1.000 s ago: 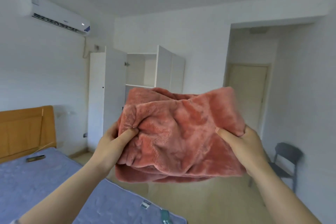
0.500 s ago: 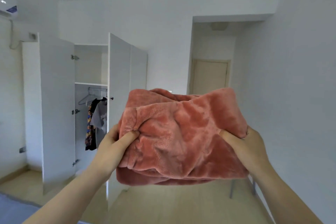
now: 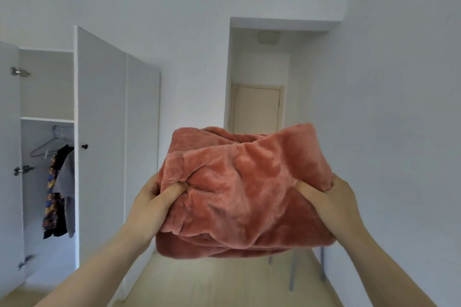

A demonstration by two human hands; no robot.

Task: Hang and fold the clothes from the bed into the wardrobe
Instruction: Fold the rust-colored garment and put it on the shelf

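The left hand [image 3: 149,197] and right hand [image 3: 334,202] each grasp 1 end of the folded pink fleece [image 3: 244,192], thumbs pressed into its front. It is held in the air between them. The wardrobe [image 3: 99,132] stands open at the left, with hanging clothes [image 3: 59,189] under its shelf [image 3: 47,119]. The step appears to be carrying. The next move likely calls for turning left and keeping the folds together.

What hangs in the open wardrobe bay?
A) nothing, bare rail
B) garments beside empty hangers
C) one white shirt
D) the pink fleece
B: a dark patterned garment and a grey garment hang beside empty hangers in the wardrobe; the folded pink fleece is gripped by the left hand and right hand.
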